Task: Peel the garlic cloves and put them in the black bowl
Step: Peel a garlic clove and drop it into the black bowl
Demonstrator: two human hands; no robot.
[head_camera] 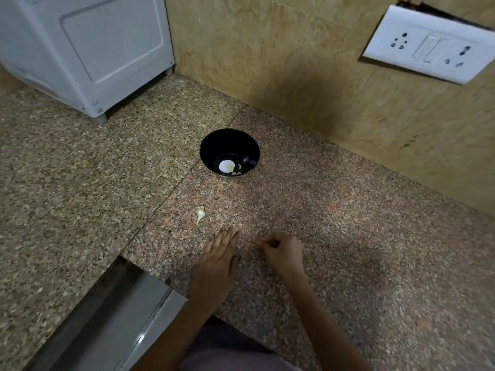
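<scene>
A: Where is the unpeeled garlic clove (200, 212) to be found?

B: It is seen lying on the counter (334, 210), just ahead of the left hand (219, 254) and a little to its left. The black bowl (214, 145) is set well beyond it, with a few peeled cloves (237, 171) inside.

A: How is the clove laid?

B: Its long axis is run roughly near to far, the fat end turned away and the thin tail pointed back toward the person.

A: And the hands?

B: The left hand is held flat, fingers straight and aimed forward, with nothing gripped. The right hand (281, 250) is curled, thumb drawn against the fingertips; whether a scrap of skin is pinched there cannot be told.

A: Which hand is better placed?

B: The left is judged nearer; a short reach forward and leftward is called for.
</scene>
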